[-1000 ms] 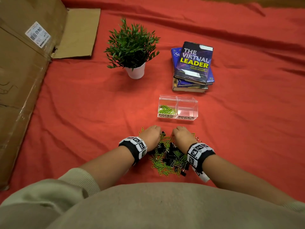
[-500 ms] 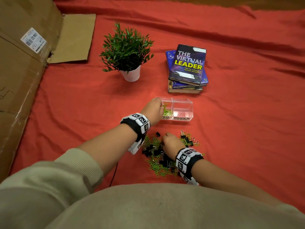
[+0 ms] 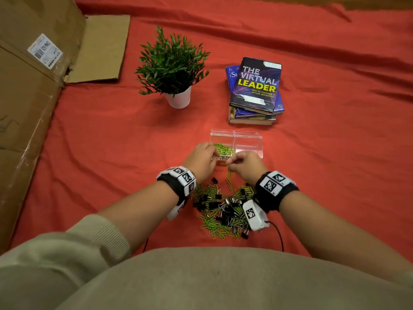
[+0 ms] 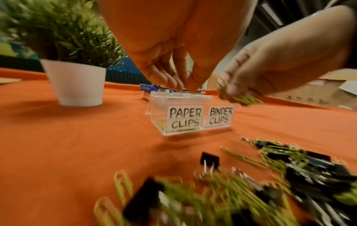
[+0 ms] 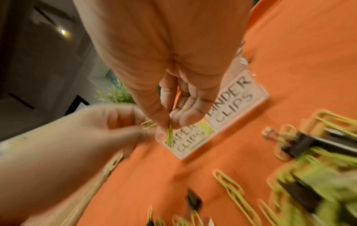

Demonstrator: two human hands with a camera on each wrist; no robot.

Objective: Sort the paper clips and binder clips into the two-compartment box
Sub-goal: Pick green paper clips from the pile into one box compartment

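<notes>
The clear two-compartment box (image 3: 248,133) holds green paper clips (image 3: 222,148) in its left half, labelled PAPER CLIPS (image 4: 184,118); the BINDER CLIPS half (image 4: 220,117) looks empty. My left hand (image 3: 202,158) hovers at the box's left front with its fingertips (image 4: 181,87) bunched over the rim; a paper clip (image 5: 147,125) shows at its fingertips. Just in front of the box, my right hand (image 3: 242,163) pinches a few green paper clips (image 5: 169,136). A mixed pile of green paper clips and black binder clips (image 3: 223,206) lies between my wrists.
A potted plant (image 3: 173,70) in a white pot stands behind and left of the box. A stack of books (image 3: 254,90) lies behind it. A large cardboard box (image 3: 29,97) runs along the left. Red cloth (image 3: 335,153) covers the surface.
Both hands left the pile: the left went to the box first and stays there. The right has since lifted paper clips up to the box's front.
</notes>
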